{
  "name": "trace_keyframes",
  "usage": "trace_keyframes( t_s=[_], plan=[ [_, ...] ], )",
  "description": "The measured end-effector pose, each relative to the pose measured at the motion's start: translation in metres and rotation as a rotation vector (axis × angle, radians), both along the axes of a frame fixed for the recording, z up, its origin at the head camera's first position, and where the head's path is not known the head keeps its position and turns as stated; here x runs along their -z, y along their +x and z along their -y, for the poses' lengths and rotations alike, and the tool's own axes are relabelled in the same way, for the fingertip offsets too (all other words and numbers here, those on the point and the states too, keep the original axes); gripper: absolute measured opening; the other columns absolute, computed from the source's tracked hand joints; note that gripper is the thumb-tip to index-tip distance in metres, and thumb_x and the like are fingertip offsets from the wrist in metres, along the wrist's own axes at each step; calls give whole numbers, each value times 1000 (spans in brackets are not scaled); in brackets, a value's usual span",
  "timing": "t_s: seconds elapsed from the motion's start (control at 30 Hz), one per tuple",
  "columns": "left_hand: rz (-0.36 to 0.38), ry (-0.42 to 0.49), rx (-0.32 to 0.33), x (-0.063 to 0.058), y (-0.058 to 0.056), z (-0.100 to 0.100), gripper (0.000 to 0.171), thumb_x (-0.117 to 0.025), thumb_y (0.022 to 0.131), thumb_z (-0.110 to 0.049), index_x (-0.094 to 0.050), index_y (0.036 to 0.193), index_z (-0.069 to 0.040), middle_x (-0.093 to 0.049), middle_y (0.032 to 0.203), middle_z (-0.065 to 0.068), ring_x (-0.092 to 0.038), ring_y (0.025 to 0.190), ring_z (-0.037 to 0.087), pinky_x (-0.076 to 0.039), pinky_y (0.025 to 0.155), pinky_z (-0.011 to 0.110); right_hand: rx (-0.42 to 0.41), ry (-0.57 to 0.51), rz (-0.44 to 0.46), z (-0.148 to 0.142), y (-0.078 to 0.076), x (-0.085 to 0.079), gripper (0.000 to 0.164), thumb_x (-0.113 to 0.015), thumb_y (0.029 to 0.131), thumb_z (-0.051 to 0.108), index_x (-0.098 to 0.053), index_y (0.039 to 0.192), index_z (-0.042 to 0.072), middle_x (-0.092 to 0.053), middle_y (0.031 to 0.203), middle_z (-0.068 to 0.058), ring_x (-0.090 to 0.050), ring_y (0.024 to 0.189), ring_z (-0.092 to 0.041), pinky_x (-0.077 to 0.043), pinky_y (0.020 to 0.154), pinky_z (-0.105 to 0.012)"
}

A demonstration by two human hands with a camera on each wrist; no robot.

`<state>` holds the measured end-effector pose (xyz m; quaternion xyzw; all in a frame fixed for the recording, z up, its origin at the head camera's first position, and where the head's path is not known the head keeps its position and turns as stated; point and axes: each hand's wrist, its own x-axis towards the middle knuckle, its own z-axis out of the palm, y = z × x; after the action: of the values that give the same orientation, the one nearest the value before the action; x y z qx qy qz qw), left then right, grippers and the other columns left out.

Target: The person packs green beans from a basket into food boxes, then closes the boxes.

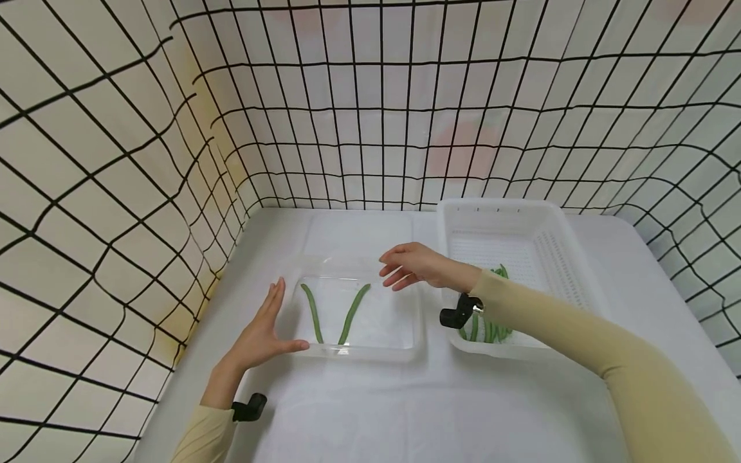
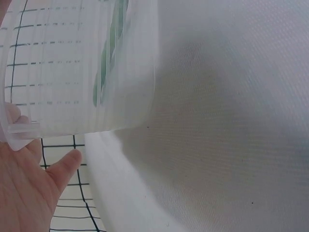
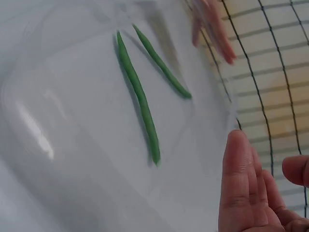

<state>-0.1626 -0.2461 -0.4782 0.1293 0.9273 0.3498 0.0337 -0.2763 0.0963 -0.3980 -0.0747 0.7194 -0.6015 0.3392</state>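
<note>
Two green beans lie apart in a clear plastic box [image 1: 382, 353]: a left bean [image 1: 313, 313] and a right bean [image 1: 354, 314], their lower ends closer together. My left hand [image 1: 262, 334] is at the box's left side, fingers extended along it and thumb at the near left corner. In the left wrist view the box wall [image 2: 58, 87] stands right over that hand. My right hand [image 1: 421, 265] hovers over the box's right side, fingers loosely bent and holding nothing. The right wrist view shows its fingers [image 3: 236, 179] beside the box, both beans in sight.
A white perforated basket [image 1: 579, 257] stands to the right, with a heap of green beans [image 1: 492, 331] partly hidden under my right forearm. Behind the clear box lies a flat translucent lid [image 1: 359, 231]. Black wire mesh [image 1: 382, 128] walls the table at the back and sides.
</note>
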Motion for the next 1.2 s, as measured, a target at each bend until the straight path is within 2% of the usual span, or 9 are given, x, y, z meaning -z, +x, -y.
trace_keyframes(
  t_s=[0.13,0.3,0.43,0.63,0.8,0.9,1.0,1.2],
  plan=[
    [3,2,-1,0,3,0,127,-84,66,-47,7,152,-27,8,158,6,0,142,33,-20,99,68,54,11,-21,-43,-7,-12,39,-52,99,22,-49,128,-4,-58,114,-24,-66,91,-27,-53,79,-40],
    [2,9,-13,-2,5,2,128,-85,65,-46,7,152,-28,8,158,3,1,142,31,-20,99,68,161,91,-78,-101,-12,-18,52,-52,99,30,-43,134,-7,-58,111,-20,-65,83,-19,-54,75,-34],
    [13,19,-23,-3,5,4,128,-85,65,-45,7,152,-30,8,157,3,1,142,31,-20,98,69,219,184,-78,-143,-13,-7,57,-49,100,32,-37,138,-10,-57,114,-21,-65,83,-18,-53,76,-33],
    [13,17,-19,-1,5,5,128,-85,65,-46,6,153,-28,8,157,3,1,142,31,-21,97,70,195,251,34,-195,-15,19,70,-44,101,40,-23,145,-10,-44,135,-30,-62,104,-29,-51,85,-39],
    [5,9,-12,0,5,4,128,-85,65,-46,6,153,-28,7,158,3,1,142,30,-21,97,69,194,270,109,-218,-10,29,73,-35,102,42,-14,145,-13,-41,136,-32,-62,103,-28,-50,86,-40],
    [6,8,-9,-1,4,3,128,-85,65,-47,7,152,-30,7,158,2,1,142,29,-21,98,69,199,294,147,-226,-6,35,72,-34,103,40,-14,144,-16,-49,126,-29,-63,96,-24,-50,85,-40],
    [4,9,-5,0,4,2,128,-85,65,-46,7,152,-31,7,158,2,2,143,29,-21,97,70,207,300,198,-229,-2,43,71,-35,102,38,-16,142,-18,-56,113,-21,-64,90,-22,-51,83,-39],
    [1,8,0,1,1,1,128,-85,65,-46,8,152,-31,7,158,2,2,143,29,-21,97,70,228,222,285,-224,1,57,62,-39,102,31,-23,139,-16,-59,98,-12,-65,85,-20,-52,82,-38]
  ],
)
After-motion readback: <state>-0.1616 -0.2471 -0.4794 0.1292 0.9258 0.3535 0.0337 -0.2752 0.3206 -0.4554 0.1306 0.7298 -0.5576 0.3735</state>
